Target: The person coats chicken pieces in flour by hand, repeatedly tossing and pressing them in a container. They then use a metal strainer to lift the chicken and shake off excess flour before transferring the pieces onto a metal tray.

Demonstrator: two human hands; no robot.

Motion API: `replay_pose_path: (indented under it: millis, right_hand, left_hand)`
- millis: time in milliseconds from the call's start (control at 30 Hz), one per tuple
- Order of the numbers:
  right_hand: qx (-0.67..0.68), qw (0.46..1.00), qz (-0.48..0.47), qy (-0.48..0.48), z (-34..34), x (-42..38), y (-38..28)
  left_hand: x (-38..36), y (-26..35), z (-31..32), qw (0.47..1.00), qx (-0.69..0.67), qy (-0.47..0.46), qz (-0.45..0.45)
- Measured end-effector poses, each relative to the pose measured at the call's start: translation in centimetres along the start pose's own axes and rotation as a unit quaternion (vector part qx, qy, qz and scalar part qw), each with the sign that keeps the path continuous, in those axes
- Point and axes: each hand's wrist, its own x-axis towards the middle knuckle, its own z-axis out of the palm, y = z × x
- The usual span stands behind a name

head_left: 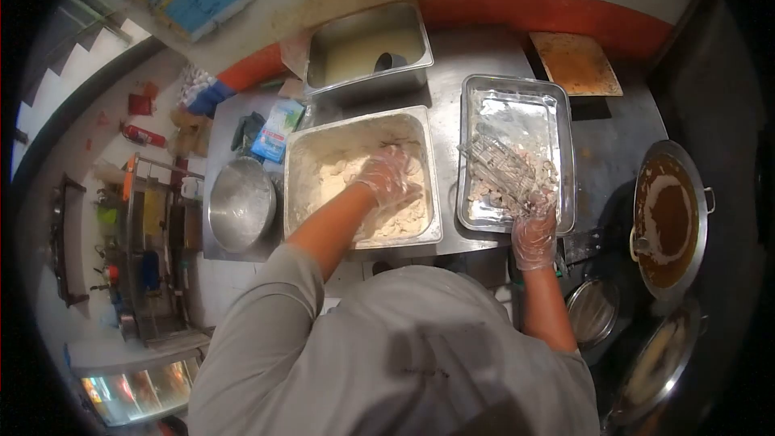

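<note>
Both hands wear clear plastic gloves. My left hand [390,178] is in the square metal tub [295,186] of pale flour [335,182], its fingers spread among floury pieces [408,218]. At the near right corner of the shallow metal tray [568,137], my right hand [534,234] has its fingers wrapped round the floury end of a wire basket [500,165]. The basket lies tilted over the tray, with small floured bits [488,194] in and around it.
Behind the tub stands a deep metal container [367,85] of pale liquid with a dark cup. A steel bowl [242,203] and blue packet [278,129] are at left. Right are a wide pan [670,218] of brown liquid and a brown board [575,63].
</note>
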Motion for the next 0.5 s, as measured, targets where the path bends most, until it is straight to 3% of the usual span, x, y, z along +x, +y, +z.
replay_pose_path:
  millis: [33,100,167,233,333,400,433,500]
  right_hand:
    - [-0.001,1.000,0.002,0.002,-0.2,0.1,-0.2]
    - [0.024,0.999,0.039,-0.015,-0.8,-0.2,-0.5]
    - [0.026,0.999,0.036,-0.017,-1.7,-0.3,-0.4]
    - [0.030,0.999,0.029,-0.016,-2.3,0.0,-0.2]
    - [0.033,0.999,0.011,0.024,-3.0,0.4,0.0]
    - [-0.003,0.999,-0.003,0.032,-3.6,0.5,0.1]
    - [-0.003,0.999,-0.004,0.032,-3.8,0.6,0.1]
    - [0.011,0.999,0.023,0.026,-4.0,0.7,-0.2]
  left_hand:
    - [0.9,0.5,0.3,0.998,0.032,-0.041,0.029]
    - [-0.7,2.1,-2.2,0.998,0.037,-0.024,0.052]
    - [-1.2,2.0,-2.1,0.962,0.149,-0.099,0.208]
    - [-2.7,1.5,-1.6,0.957,0.160,-0.119,0.213]
    - [-5.6,0.6,-4.0,0.905,0.264,-0.169,0.288]
    - [-5.8,-1.6,-1.8,0.881,0.289,-0.068,0.368]
    - [-5.6,-2.2,-0.6,0.881,0.288,-0.067,0.368]
    - [-5.1,-2.8,1.2,0.861,0.320,0.018,0.395]
